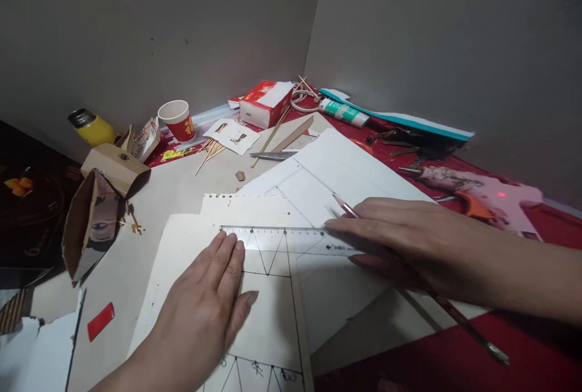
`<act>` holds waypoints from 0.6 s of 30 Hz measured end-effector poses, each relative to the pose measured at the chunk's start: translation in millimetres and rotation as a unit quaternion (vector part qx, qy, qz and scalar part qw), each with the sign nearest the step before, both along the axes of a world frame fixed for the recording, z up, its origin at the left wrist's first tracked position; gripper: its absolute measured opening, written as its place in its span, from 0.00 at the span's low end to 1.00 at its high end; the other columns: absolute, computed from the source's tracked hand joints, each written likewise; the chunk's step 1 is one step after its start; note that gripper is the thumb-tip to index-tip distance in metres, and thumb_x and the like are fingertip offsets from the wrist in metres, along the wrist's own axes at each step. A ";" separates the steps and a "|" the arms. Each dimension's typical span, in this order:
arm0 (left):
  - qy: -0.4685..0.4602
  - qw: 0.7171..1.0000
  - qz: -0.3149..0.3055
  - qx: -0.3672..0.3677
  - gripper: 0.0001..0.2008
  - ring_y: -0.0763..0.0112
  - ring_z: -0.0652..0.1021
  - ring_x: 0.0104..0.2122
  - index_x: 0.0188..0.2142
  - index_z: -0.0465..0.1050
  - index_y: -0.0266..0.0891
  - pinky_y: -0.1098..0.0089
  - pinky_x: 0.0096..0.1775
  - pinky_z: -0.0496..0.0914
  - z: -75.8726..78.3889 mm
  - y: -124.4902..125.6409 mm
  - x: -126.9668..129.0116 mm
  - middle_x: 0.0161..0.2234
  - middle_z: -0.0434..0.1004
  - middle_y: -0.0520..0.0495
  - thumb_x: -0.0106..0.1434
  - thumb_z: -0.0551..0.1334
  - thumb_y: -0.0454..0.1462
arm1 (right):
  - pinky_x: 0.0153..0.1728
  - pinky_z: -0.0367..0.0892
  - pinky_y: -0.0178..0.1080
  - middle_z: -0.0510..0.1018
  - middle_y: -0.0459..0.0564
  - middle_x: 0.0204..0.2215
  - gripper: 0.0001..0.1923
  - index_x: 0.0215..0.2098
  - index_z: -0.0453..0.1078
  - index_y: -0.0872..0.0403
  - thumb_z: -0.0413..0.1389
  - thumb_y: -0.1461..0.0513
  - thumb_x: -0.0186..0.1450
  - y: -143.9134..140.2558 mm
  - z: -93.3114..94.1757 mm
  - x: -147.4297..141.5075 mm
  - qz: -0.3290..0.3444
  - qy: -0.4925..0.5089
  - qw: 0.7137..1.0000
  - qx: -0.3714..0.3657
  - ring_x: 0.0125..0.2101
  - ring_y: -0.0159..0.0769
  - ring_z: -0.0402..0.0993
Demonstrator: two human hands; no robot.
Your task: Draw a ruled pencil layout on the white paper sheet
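Note:
My left hand (207,301) lies flat, fingers together, on a white sheet (268,325) marked with pencilled triangles, its fingertips touching a clear plastic ruler (282,239). My right hand (404,243) rests on the ruler's right end and grips a red pencil (344,206) whose tip points up and left past the fingers. The ruler lies across the sheet and over a larger white board (336,168).
A cardboard model (95,210) stands at the left. At the back are a red paper cup (177,119), a red tissue box (266,103), a yellow flask (91,127), wooden sticks (273,131), a glue tube (343,112) and a glue gun (454,183). A long thin tool (468,331) lies under my right forearm.

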State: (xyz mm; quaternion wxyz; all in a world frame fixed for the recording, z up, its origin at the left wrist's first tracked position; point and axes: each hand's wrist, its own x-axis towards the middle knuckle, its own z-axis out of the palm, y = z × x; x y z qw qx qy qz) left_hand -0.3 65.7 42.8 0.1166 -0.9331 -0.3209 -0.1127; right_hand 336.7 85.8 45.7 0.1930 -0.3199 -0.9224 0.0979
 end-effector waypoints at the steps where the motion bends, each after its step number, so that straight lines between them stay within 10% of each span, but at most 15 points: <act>1: 0.001 1.000 -0.002 0.001 0.23 0.44 0.77 0.57 0.57 0.70 0.19 0.50 0.50 0.79 -0.2 -0.1 -0.1 0.56 0.76 0.25 0.75 0.51 0.38 | 0.33 0.69 0.41 0.76 0.53 0.36 0.20 0.61 0.65 0.52 0.52 0.68 0.72 -0.8 0.3 0.2 -0.002 -0.003 1.000 0.000 0.34 0.39 0.73; 18: 0.014 0.999 -0.024 0.020 0.24 0.43 0.79 0.54 0.57 0.70 0.19 0.48 0.47 0.81 -1.7 5.8 0.4 0.56 0.76 0.26 0.74 0.51 0.40 | 0.32 0.65 0.38 0.75 0.51 0.33 0.13 0.54 0.69 0.55 0.53 0.65 0.72 1.9 0.0 0.8 -0.007 -0.003 1.000 0.015 0.33 0.38 0.71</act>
